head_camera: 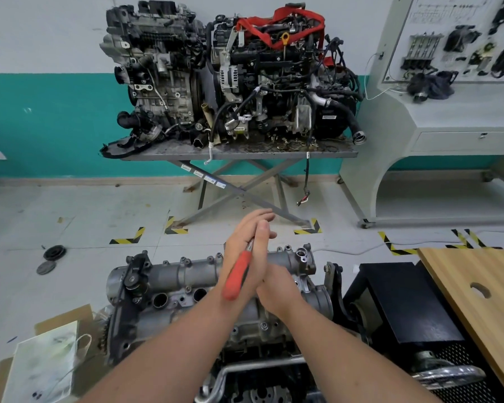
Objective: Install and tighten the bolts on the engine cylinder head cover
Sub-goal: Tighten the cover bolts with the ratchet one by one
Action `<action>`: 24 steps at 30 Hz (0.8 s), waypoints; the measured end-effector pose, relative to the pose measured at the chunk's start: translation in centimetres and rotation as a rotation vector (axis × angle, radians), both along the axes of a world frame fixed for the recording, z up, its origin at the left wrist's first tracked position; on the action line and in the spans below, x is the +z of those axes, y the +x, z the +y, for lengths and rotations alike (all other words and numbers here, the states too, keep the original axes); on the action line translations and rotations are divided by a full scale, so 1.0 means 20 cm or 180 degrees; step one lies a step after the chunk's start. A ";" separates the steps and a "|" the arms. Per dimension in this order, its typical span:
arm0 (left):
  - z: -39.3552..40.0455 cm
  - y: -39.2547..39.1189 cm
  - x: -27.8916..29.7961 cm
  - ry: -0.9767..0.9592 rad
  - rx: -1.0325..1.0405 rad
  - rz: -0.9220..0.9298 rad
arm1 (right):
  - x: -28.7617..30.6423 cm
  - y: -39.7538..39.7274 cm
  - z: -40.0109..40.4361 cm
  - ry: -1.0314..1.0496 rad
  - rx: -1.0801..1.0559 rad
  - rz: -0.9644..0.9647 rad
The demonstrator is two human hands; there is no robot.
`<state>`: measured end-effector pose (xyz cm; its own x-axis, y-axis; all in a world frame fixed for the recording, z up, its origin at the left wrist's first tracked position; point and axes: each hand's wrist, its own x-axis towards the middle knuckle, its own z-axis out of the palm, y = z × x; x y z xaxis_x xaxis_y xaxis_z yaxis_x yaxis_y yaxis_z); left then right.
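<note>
engine (216, 301): under both hands, fills lower centre
cylinder head cover (192, 271): seated on engine, directly below and behind hands
left hand (246, 257): fingers straight, palm pressed flat against tool handle
right hand (277, 283): palm flat against other side of handle, fingers straight, appears to be rolling it between palms
tool (238, 273): red handle, metal shaft running up between palms; tip hidden
bolts (183, 259): several already sit along far edge left of hands
progress: looks mid-task, bolts in, final tightening can't be confirmed
</note>
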<state>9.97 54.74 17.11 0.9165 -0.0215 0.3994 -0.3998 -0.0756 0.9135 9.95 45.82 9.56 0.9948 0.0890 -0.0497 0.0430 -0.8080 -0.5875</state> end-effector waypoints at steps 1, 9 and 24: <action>-0.01 0.00 0.00 -0.0261 0.0020 0.0257 | -0.01 0.01 0.00 0.0055 -0.0081 0.0073; -0.02 0.09 0.07 -0.1732 -0.0221 0.1928 | 0.02 -0.01 0.00 0.0329 -0.0220 0.0246; 0.18 0.18 0.15 -0.0044 -0.1288 0.1994 | 0.00 -0.01 0.00 0.0186 -0.0027 0.0206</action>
